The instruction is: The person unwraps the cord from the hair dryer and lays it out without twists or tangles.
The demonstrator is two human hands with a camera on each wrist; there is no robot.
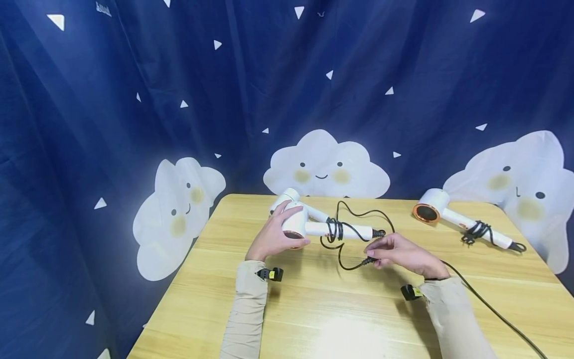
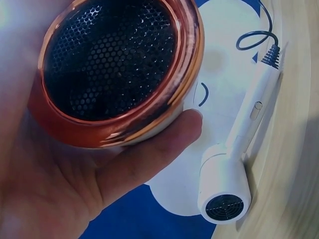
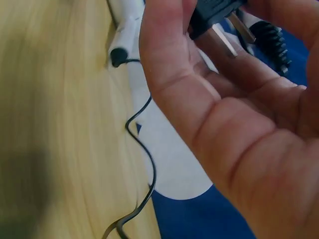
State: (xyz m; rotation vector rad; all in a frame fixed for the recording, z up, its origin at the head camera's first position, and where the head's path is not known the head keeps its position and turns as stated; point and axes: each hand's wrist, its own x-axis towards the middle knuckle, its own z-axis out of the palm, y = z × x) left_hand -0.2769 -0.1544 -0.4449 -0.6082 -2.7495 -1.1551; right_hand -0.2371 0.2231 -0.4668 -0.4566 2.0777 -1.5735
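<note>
My left hand point(image 1: 273, 234) grips the round head of a white hair dryer point(image 1: 293, 218), thumb on the near side and fingers over the top. Its copper-coloured rim point(image 2: 192, 64) and black mesh fill much of the left wrist view. A black cord is wound round this dryer's handle point(image 1: 358, 232). Between thumb and fingertips, my right hand point(image 1: 396, 254) pinches a black plug point(image 3: 214, 12) with two metal prongs point(image 3: 222, 40). Just behind the held dryer, a second white hair dryer point(image 2: 224, 184) lies on the table, partly hidden in the head view.
A third white hair dryer point(image 1: 435, 200) with a copper rim lies at the table's back right, its black cord bundled point(image 1: 477, 232) round the handle. A loose black cord point(image 1: 493, 309) trails across the wooden table point(image 1: 211, 284) to the right front. Behind hangs a blue curtain point(image 1: 242, 99).
</note>
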